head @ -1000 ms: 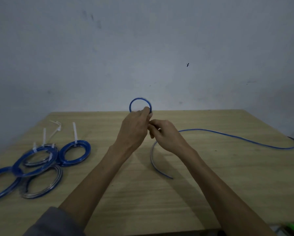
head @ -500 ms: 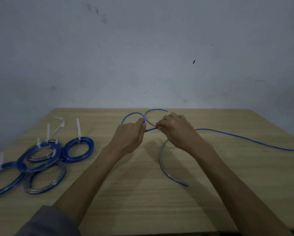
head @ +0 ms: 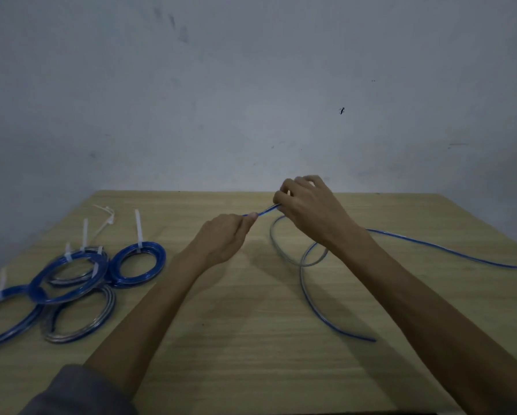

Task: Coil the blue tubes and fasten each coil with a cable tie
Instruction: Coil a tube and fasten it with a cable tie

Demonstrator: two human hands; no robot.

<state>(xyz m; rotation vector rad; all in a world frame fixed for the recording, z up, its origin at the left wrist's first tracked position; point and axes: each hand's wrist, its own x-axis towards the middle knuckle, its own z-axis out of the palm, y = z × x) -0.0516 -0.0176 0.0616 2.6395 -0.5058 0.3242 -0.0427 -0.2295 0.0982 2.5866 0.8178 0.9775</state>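
A long loose blue tube trails across the wooden table from the right edge. Its near end curls under my right forearm and ends at the front right. My left hand pinches the tube at its fingertips. My right hand grips the same tube a short way to the right and higher. A short straight stretch of tube runs between the two hands. Several tied blue coils with white cable ties lie at the left.
Loose white cable ties lie at the back left of the table. A grey wall stands right behind the table's far edge. The tube runs off the table's right edge.
The small loop that my hands held up has come apart. My right hand has moved up and right, pulling the tube straight between the hands, and the tube's free end has slid toward the front right.
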